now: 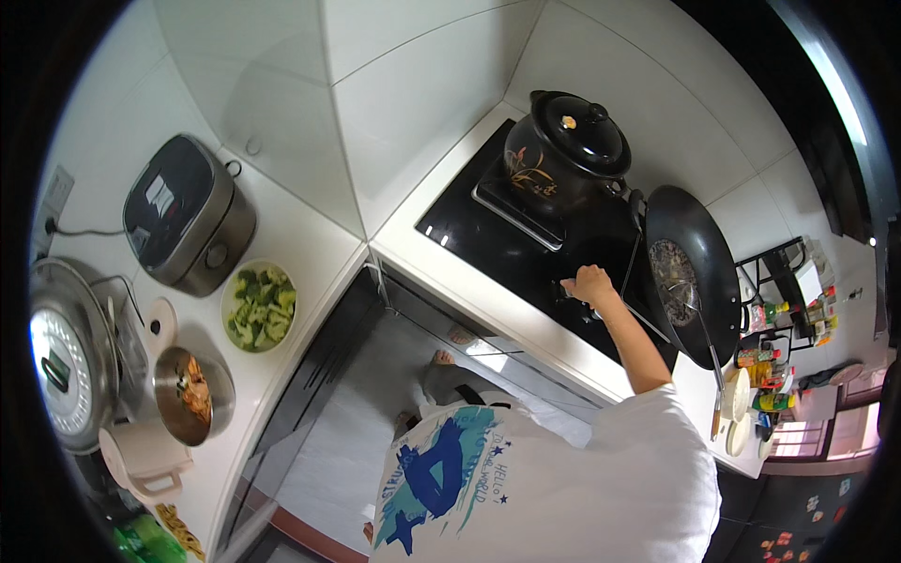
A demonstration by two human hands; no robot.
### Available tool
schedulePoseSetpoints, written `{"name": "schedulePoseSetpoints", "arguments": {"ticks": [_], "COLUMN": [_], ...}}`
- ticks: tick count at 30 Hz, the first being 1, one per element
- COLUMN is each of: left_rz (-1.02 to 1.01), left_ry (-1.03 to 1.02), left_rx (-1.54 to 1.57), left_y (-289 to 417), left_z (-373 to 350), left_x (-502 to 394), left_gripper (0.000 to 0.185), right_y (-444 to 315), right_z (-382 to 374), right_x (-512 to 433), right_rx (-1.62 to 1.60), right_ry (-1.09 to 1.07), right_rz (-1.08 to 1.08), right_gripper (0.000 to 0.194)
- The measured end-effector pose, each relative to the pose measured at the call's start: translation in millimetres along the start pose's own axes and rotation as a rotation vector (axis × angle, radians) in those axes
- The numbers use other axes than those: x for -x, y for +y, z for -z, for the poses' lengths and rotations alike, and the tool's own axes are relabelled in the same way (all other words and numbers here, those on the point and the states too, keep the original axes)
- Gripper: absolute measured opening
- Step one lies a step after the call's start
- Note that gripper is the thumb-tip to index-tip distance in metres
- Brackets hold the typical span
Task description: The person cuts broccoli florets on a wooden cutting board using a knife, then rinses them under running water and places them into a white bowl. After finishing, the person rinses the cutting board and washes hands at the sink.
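Observation:
My right hand point(593, 286) is at the front controls of the black glass gas cooktop point(486, 218), its fingers curled around a control knob that they largely hide. Another knob point(595, 314) shows beside the wrist. Beyond the hand stands a black wok point(704, 232) with dark, mottled contents. A wire skimmer point(681, 293) rests in it, its long handle over the rim. On the back burner sits a lidded black clay pot point(563, 151) with a painted flower. Of my left hand point(368, 531), only a sliver shows past the white shirt, so its grip is hidden.
Along the left counter are a rice cooker point(190, 214), a bowl of broccoli point(259, 306), a steel bowl with food point(193, 397), a cream jug point(148, 461) and a large steel lid point(70, 359). Bottles point(764, 373) and bowls point(736, 394) stand right of the wok.

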State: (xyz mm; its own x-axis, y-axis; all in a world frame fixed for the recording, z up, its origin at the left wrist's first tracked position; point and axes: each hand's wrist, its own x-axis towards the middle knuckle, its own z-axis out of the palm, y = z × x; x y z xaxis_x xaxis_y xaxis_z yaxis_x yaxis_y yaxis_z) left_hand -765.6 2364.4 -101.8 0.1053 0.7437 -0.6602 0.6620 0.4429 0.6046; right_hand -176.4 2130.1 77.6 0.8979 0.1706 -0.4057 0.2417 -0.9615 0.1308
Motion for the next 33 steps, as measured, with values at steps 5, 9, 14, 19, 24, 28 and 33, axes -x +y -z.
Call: {"name": "schedulePoseSetpoints", "arguments": {"ticks": [5, 9, 14, 19, 24, 28, 33], "left_rz": [0.122, 0.220, 0.335, 0.405, 0.381, 0.607, 0.812], "left_ry": [0.035, 0.048, 0.070, 0.042, -0.025, -0.041, -0.036], "left_rx": [0.113, 0.195, 0.310, 0.429, 0.572, 0.803, 0.913], "left_y": [-66.8, -124.1, -192.3, -252.4, -300.8, -325.1, -333.4], "left_z": [35.4, 60.2, 84.0, 105.8, 122.1, 120.0, 108.6], "left_x": [13.0, 32.9, 63.6, 88.0, 108.5, 117.6, 114.7], "left_gripper": [0.041, 0.041, 0.040, 0.040, 0.039, 0.039, 0.039], "right_y": [-7.5, 12.7, -8.6, -18.7, -8.8, -7.7, 3.8], "right_z": [-30.9, -58.4, -70.6, -66.3, -76.2, -70.2, -67.3], "right_x": [-14.3, -30.2, -2.6, 10.1, -1.3, -6.0, -16.8], "right_rx": [-0.190, 0.202, -0.028, -0.388, -0.461, -0.513, -0.495], "right_ry": [-0.087, 0.143, 0.331, 0.327, 0.334, 0.240, 0.162], "right_rz": [-0.148, 0.106, -0.040, -0.363, -0.350, -0.390, -0.397], "right_gripper": [0.039, 0.044, 0.059, 0.059, 0.043, 0.033, 0.047]}}
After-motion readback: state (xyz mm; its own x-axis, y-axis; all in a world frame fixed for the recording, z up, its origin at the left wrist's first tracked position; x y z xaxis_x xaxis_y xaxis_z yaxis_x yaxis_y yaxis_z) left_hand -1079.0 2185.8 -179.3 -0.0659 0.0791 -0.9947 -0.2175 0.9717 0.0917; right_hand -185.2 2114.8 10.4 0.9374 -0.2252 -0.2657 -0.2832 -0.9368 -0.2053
